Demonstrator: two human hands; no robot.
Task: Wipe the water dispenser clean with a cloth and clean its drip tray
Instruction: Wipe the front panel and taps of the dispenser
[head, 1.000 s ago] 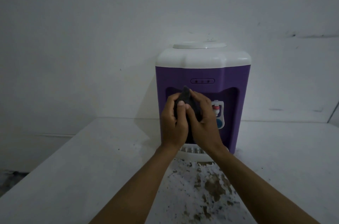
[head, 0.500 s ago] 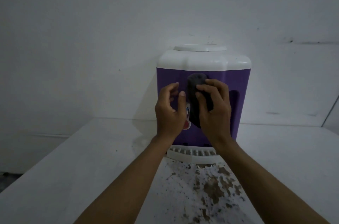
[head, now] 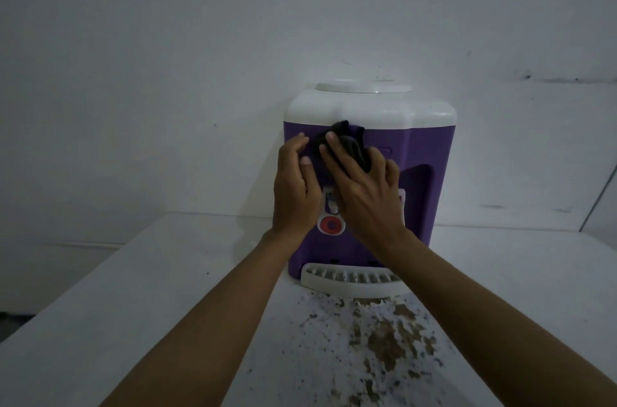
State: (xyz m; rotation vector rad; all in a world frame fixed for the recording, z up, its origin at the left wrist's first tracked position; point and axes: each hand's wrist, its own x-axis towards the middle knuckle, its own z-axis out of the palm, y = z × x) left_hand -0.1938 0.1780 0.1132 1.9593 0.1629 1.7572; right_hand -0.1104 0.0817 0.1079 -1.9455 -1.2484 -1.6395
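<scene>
Right hand (head: 364,193) grips a dark bunched cloth (head: 347,143), thumb and forefinger on one side and curled fingers on the other, and presses it against the upper left of the dispenser (head: 424,146), where the purple front meets the white top (head: 384,109). Left hand (head: 293,193) holds nothing; its lightly bent fingers touch the purple front just left of the cloth. Any marking on the small oval panel beside the right hand and on the tap plate is too small and dim to read. Half a second ago the cloth sat near the middle of the front, below the white top; it now lies higher and further left, touching that edge, and the left hand has risen with it to the front's upper corner. A second ago both hands were down in the tap recess. The red tap (head: 330,224), then covered, now shows between the wrists, while the right hand hides the other tap. The drip tray (head: 350,286) sits at the dispenser's foot, its right end crossed by the right forearm. The dispenser stands on a white counter (head: 167,289) against a pale wall (head: 167,72), and a patch of brown flaking stains (head: 384,340) spreads over the counter just in front of the tray.
</scene>
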